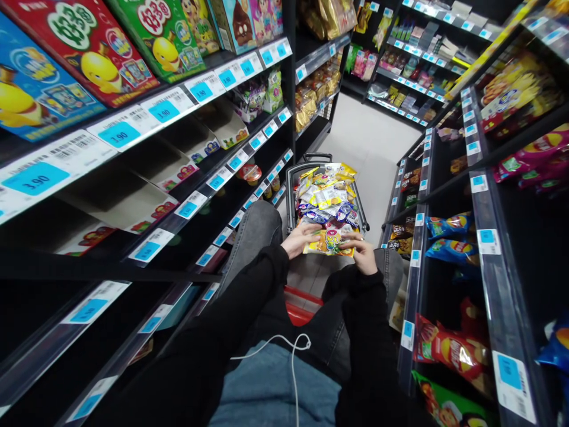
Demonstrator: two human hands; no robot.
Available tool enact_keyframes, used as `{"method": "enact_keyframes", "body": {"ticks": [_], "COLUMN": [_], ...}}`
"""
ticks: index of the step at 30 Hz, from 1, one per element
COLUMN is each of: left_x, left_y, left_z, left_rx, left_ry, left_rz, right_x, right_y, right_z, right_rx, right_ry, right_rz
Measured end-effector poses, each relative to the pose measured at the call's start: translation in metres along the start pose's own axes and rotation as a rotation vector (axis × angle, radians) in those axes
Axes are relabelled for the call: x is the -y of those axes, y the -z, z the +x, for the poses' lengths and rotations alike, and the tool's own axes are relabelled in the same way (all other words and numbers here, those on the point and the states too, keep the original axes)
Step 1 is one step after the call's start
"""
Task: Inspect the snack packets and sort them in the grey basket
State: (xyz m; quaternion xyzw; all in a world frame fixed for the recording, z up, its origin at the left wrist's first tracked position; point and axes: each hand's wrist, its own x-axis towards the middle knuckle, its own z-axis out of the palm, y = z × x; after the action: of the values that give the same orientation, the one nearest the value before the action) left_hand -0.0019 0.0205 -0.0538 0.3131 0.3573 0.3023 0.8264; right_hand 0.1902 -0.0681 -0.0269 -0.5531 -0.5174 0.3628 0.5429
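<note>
Between my two hands is a yellow snack bag [329, 242], held in front of my knees at the near end of a cart. My left hand [300, 239] grips its left end, with the thumb along the top edge. At its right side my right hand [362, 252] has its fingers on the front of the bag. Just beyond, a dark cart or basket [290, 196] is heaped with yellow, white and blue snack bags [328, 196]. The fingertips behind the bag are hidden.
Shelves with price tags [162, 110] and snack boxes [100, 50] rise close on my left. On the right, more shelves carry chip bags [456, 350]. A red stool-like thing [300, 308] shows between my legs. Pale floor [360, 130] runs beyond the cart. A white cord [293, 362] hangs over my shirt.
</note>
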Motion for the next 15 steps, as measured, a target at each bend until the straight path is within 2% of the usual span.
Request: {"method": "enact_keyframes", "body": {"ticks": [3,5,7,9,11,15], "left_x": [0.003,0.005,0.007,0.008,0.008,0.008], "left_y": [0.001,0.003,0.003,0.001,-0.002,-0.006], "left_z": [0.005,0.008,0.008,0.007,0.003,-0.002], "left_rx": [-0.057,-0.062,-0.031,0.015,0.070,0.174], "left_ry": [-0.214,-0.242,-0.187,-0.124,-0.090,-0.011], "left_rz": [0.050,0.079,0.081,0.048,-0.003,-0.048], "right_x": [-0.010,-0.019,-0.029,-0.036,-0.040,-0.041], "right_y": [-0.003,-0.004,-0.005,-0.007,-0.009,-0.009], "right_z": [0.002,0.003,0.003,0.003,0.003,0.002], "right_rx": [-0.234,-0.335,-0.302,-0.231,-0.202,-0.273], "right_ry": [-0.071,-0.200,-0.348,-0.444,-0.466,-0.435], "right_rz": [0.217,0.393,0.449,0.397,0.331,0.244]}}
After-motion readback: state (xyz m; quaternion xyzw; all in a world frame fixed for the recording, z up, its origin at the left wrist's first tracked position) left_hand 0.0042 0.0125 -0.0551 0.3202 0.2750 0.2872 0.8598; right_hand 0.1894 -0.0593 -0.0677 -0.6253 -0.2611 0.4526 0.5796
